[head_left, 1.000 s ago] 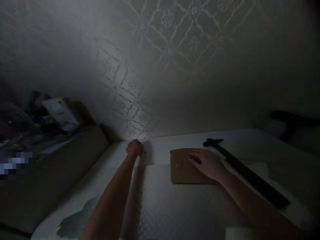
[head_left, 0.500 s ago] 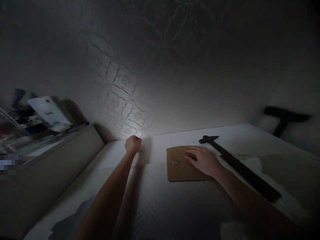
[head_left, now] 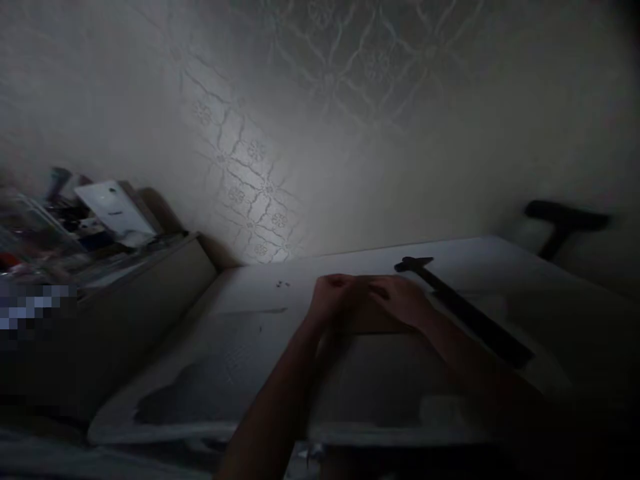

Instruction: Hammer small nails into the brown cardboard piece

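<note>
Positioned at cardboard (head_left: pixel 373 321) with left hand (head_left: pixel 329 297) and right hand (head_left: pixel 401 297), near hammer (head_left: pixel 467 313) on counter (head_left: pixel 477 263). Cannot tell grip of either.

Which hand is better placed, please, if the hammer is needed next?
Probably the right hand: it is nearer the hammer, which lies on that side. The left hand is farther, at the cardboard's other side.

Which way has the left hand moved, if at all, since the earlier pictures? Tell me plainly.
Yes: judged against the hammer, the left hand has moved right, nearer the hammer's head, and is now beside the right hand.
</note>
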Tool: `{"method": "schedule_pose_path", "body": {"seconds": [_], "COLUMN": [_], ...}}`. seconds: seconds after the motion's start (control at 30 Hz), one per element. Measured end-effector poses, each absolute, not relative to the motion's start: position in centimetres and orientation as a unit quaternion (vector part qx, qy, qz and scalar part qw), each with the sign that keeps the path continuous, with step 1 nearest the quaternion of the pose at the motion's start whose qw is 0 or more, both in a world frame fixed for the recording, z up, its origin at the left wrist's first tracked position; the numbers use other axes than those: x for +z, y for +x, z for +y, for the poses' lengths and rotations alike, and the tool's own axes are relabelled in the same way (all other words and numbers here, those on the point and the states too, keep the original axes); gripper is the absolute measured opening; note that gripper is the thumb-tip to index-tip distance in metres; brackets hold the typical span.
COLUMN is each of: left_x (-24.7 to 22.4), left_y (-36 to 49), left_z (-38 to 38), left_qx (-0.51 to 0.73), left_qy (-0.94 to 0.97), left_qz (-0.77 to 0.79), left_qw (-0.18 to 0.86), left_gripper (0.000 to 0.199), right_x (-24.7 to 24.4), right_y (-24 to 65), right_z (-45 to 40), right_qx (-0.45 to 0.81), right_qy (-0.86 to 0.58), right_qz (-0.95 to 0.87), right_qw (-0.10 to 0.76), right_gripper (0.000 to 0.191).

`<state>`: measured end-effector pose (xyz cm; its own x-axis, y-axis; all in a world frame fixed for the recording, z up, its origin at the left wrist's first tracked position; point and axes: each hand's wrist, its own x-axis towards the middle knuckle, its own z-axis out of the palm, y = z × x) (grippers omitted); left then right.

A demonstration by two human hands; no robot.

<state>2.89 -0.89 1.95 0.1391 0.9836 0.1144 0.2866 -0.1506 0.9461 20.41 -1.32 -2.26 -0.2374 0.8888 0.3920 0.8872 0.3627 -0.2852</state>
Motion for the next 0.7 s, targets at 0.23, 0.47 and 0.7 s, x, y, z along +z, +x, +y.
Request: {"method": "schedule_pose_path", "body": {"seconds": [0.23,0.47,0.7], "left_x": [1.5,1.2,0.4], "left_y": [1.3,1.4,1.7], "left_z": [-0.9,-0.6,-0.3], "left_qx": [0.35,0.323,0.319], "left_qy": [0.672,0.683,0.675], "left_qz": [0.504,0.498,0.488], "left_qw": [0.416,0.427,0.452], "left_gripper": [0.021,0.019,0.018], "right_x": [-2.2,-2.1,-2.3], "right_y": [20.5,20.6,20.8], "right_z": [-1.3,-1.4,-1.3], "right_qx": [0.006,0.009,0.006], "right_qy": [-0.555,-0.561,-0.566], "right_qz": [-0.792,-0.789,-0.784], "right_qw": [0.255,0.249,0.254], "right_gripper": [0.03,0.029,0.029]}}
